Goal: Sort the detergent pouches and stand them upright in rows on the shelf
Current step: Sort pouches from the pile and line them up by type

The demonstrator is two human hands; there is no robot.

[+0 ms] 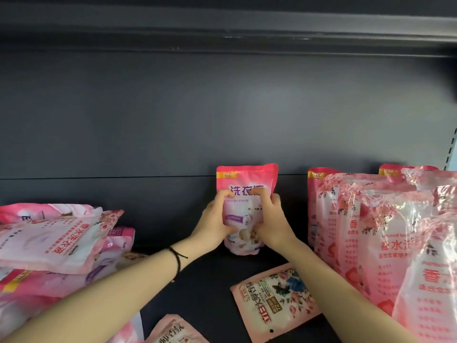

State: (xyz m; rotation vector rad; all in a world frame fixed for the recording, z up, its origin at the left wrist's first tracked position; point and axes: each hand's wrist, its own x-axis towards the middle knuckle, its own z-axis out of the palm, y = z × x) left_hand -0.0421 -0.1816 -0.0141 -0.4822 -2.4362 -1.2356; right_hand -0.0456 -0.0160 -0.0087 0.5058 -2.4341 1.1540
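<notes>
- Shelf [202, 280]: a dark grey board, seen from above and in front, closed behind by a plain dark back panel [222, 107]. The edge of the upper shelf [222, 28] runs across the top of the view, and a slotted upright [451, 149] shows at the far right.
- Left hand [214, 222]: fingers curled round the left edge of a pink pouch [247, 184], with the fingertips on its printed front and the thumb low on the front. A black cord bracelet [178, 258] circles the wrist.
- Right hand [270, 224]: fingers curled round the right edge of the same pouch, fingertips on the front, thumb low and nearly meeting the left thumb. Both hands thus grip the pouch from opposite sides.
- Pink pouch: upright between the two hands, near the middle of the shelf and close to the back panel, front facing the viewer. Its base is at the board; whether it rests there fully cannot be told.
- Upright pouches [385, 233]: pale pink with a rose print, standing in rows at the right, just beside the right forearm. Tops of darker pink pouches show behind them.
- Lying stack [57, 243]: mixed pink pouches piled flat at the left, beside the left forearm.
- Floral pouch [277, 298]: flat on the board between the forearms, in front of the gripped pouch; another flat pouch [173, 330] lies at the bottom edge.
</notes>
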